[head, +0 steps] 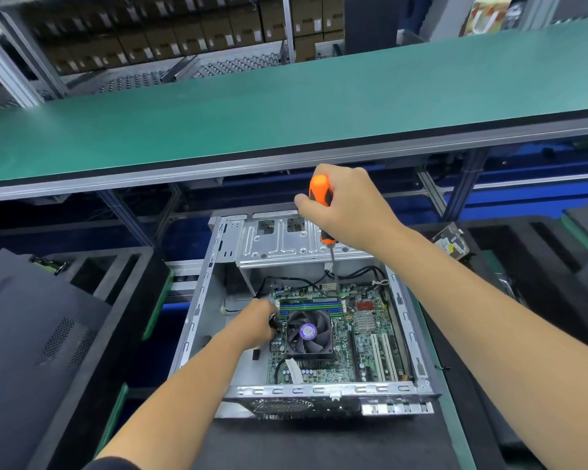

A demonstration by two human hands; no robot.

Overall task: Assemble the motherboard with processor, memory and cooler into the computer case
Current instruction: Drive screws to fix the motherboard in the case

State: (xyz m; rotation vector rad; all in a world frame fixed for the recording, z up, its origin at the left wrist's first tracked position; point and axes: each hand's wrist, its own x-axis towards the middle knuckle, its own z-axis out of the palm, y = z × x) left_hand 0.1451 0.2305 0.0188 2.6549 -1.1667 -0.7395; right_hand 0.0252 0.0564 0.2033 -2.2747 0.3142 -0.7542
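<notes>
Green bench (286, 106) | right hand (350, 208) grips upright screwdriver (321, 198), tip on motherboard (364, 337) | left hand (255, 322) grip unclear

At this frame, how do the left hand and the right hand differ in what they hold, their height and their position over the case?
The right hand grips an orange-and-black screwdriver; what the left hand holds, if anything, cannot be told. The right hand is raised above the computer case, near its far end; the left hand is down inside, beside the cooler fan. Both work over the motherboard.
</notes>
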